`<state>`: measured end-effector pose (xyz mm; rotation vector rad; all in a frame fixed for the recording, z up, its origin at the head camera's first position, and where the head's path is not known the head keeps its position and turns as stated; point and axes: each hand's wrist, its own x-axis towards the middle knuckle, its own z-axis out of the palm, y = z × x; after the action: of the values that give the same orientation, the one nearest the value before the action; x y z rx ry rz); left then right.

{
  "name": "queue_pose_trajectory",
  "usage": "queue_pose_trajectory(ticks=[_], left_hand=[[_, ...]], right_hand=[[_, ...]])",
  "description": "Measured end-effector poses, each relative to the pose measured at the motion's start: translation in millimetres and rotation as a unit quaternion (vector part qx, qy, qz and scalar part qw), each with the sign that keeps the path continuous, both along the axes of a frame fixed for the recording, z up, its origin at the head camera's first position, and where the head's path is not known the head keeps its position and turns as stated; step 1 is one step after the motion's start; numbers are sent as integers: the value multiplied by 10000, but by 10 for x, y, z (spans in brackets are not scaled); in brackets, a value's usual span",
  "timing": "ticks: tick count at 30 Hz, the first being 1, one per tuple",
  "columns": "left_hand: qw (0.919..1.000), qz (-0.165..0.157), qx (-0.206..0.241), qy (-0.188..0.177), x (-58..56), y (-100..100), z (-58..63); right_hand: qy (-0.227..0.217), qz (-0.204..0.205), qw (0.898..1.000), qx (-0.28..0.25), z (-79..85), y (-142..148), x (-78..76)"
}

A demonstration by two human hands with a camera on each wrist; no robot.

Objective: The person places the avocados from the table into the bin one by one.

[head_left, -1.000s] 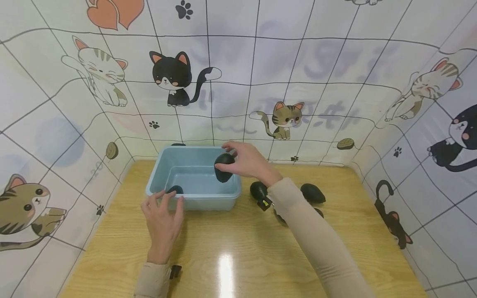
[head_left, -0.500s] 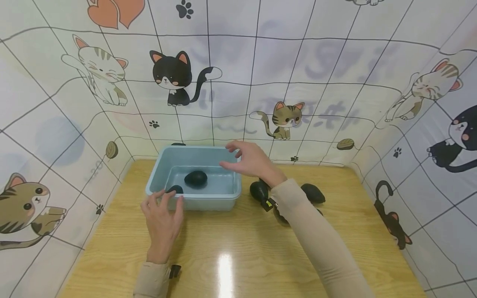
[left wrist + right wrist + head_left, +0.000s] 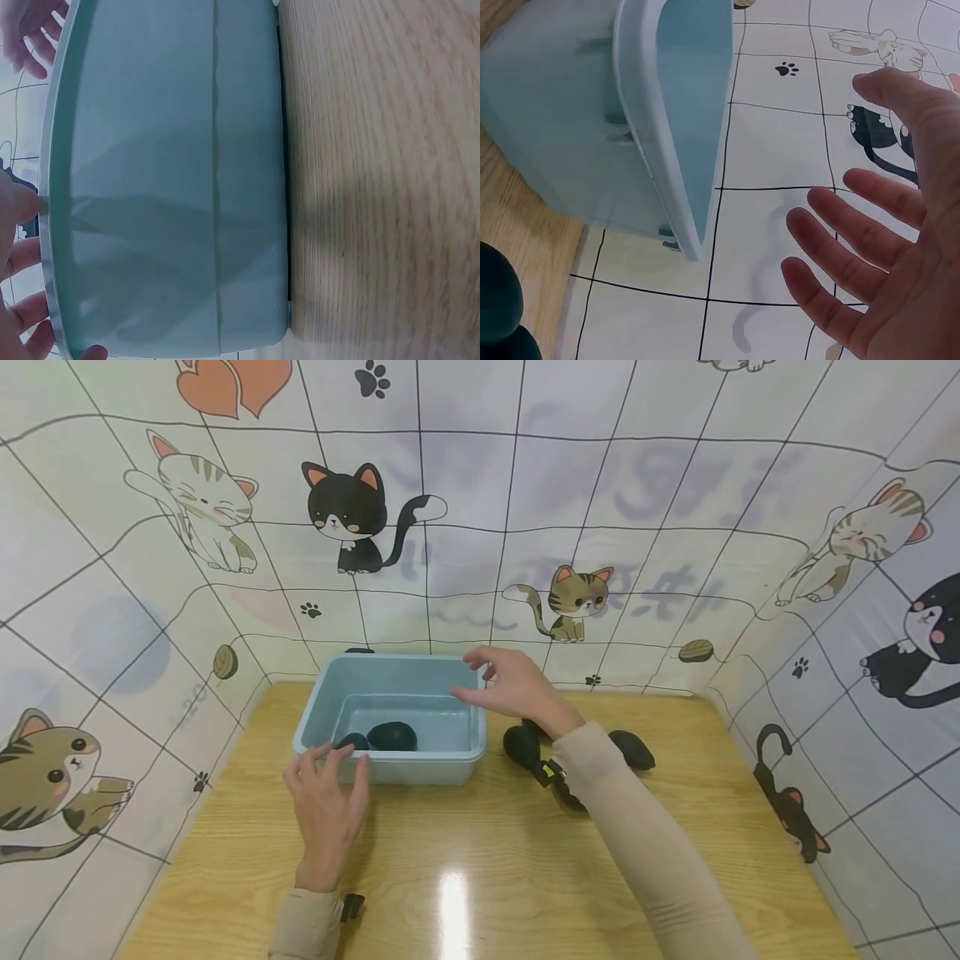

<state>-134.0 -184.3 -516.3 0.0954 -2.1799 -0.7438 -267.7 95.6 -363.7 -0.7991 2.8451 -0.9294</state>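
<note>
Two dark green-black avocados (image 3: pixel 392 736) lie inside a light blue plastic bin (image 3: pixel 420 767), near its front wall; the left one is partly hidden by the rim and fingers. My left hand (image 3: pixel 327 802) is at the bin's front left rim, its fingers spread and loosely bent; in the left wrist view its fingertips (image 3: pixel 34 309) meet the rim edge. Over the bin's right edge hovers my right hand (image 3: pixel 510 687), thumb and fingers apart with nothing between them. The right wrist view shows that palm (image 3: pixel 907 300) bare beside the bin's rim (image 3: pixel 649 112).
More avocados (image 3: pixel 632 750) lie on the wooden table (image 3: pixel 450 843) right of the bin, some partly hidden behind the right forearm. A dark strap piece (image 3: pixel 551 771) shows at the right wrist. Cat-print sheeting (image 3: pixel 465 552) stands behind and at both sides.
My right hand released an avocado into the bin and moved slightly right. That avocado rolled toward the front wall, beside the other one. My left hand stayed in place.
</note>
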Motion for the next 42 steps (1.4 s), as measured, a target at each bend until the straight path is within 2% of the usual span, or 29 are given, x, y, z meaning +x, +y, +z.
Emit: queue_pose_trajectory(ticks=[19,29,42], left_hand=[[9999,-2,-40,150,-11,0,-10],[10000,-14,-16,53,-6,1,0],[9999,-41,-27,121,-18,-8,-20]], right_hand=[[-273,-85,9996,-65,-158,156,-17],[-273,-114,9995,67,-266,234,-44],[-300,-198,9994,16,-405,331,-45]])
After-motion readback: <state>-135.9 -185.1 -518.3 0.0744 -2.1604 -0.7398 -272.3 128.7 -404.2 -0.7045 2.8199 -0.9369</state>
